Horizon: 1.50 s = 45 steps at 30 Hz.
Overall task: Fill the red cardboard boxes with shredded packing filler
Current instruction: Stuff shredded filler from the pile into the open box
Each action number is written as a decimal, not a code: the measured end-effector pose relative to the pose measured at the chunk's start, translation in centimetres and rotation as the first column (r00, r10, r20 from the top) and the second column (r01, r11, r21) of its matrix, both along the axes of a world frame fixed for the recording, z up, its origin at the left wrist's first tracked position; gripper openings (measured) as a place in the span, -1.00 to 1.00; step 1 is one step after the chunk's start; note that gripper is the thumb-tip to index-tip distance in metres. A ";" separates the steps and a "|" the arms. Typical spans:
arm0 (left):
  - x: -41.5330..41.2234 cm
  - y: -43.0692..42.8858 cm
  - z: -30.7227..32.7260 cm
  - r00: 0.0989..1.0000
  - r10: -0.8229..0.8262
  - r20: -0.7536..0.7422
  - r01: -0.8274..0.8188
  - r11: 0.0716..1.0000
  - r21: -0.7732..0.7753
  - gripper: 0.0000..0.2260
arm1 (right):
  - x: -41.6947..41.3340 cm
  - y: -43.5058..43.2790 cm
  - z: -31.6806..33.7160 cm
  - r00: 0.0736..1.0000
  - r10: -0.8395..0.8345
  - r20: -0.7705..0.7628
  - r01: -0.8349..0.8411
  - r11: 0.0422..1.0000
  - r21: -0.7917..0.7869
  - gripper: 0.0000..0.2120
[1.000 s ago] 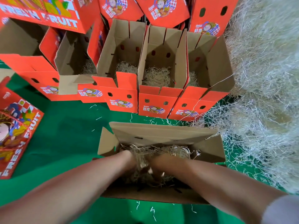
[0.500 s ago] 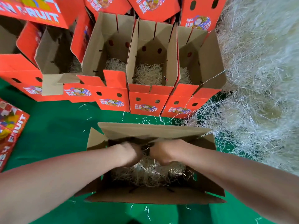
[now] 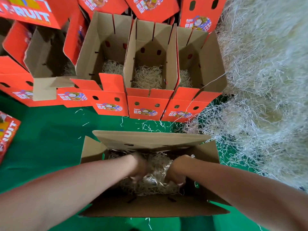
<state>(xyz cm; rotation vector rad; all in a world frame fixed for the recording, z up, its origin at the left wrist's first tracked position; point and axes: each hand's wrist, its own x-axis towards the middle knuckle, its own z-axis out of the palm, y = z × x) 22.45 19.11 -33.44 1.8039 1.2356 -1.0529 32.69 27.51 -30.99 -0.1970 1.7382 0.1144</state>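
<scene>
A green sheet (image 3: 43,147) covers the whole working surface, a deep, even green with a smooth, faintly shiny look. Its widest bare stretch lies to the left, crossed by soft darker shading. A narrower band runs across the middle, and slivers show along the near edge and far right.
</scene>
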 end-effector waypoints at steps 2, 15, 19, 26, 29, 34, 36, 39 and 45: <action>0.8 0.8 0.5 0.998 -0.006 0.065 -0.012 0.964 0.265 -0.72 | -0.6 -0.1 1.1 0.984 -0.052 -0.172 0.056 0.998 0.017 -0.49; 1.8 0.1 -4.4 0.980 0.195 0.045 -0.198 0.977 0.077 -0.15 | 1.7 -1.4 -1.4 0.984 -0.148 -0.100 0.152 0.988 0.038 -0.62; 1.5 0.9 -4.0 0.964 0.234 0.127 -0.245 0.966 0.083 -0.29 | 1.9 -0.3 -1.0 0.983 -0.159 -0.093 0.165 0.985 0.054 -0.68; 0.3 0.4 0.4 0.839 0.435 0.328 -0.537 0.760 0.366 -0.82 | -0.8 -1.7 -0.4 0.867 -0.134 -0.480 0.136 0.990 -0.031 -0.63; -0.1 -1.5 0.3 0.941 0.321 0.108 -0.331 0.939 0.091 -0.78 | -0.8 -1.3 -1.7 0.936 -0.163 -0.311 0.165 0.986 -0.018 -0.62; -2.0 -4.7 -0.1 0.943 0.333 -0.017 -0.321 0.891 -0.321 -0.74 | 0.6 0.6 -1.9 0.988 -0.102 -0.119 0.118 0.984 0.130 -0.56; -1.9 -5.0 0.1 0.896 0.423 0.133 -0.380 0.887 -0.263 -0.66 | 0.3 1.0 -1.6 0.987 -0.089 -0.136 0.099 0.993 0.070 -0.61; -2.2 -4.4 0.9 0.819 0.534 0.210 -0.566 0.811 0.144 -0.64 | -0.8 0.1 -0.7 0.938 -0.097 -0.334 0.101 0.995 -0.007 -0.66; -2.7 -4.7 -0.1 0.957 0.290 -0.026 -0.289 0.956 0.042 -0.72 | -1.4 -2.6 0.7 0.783 -0.182 -0.596 0.147 0.983 -0.106 -0.69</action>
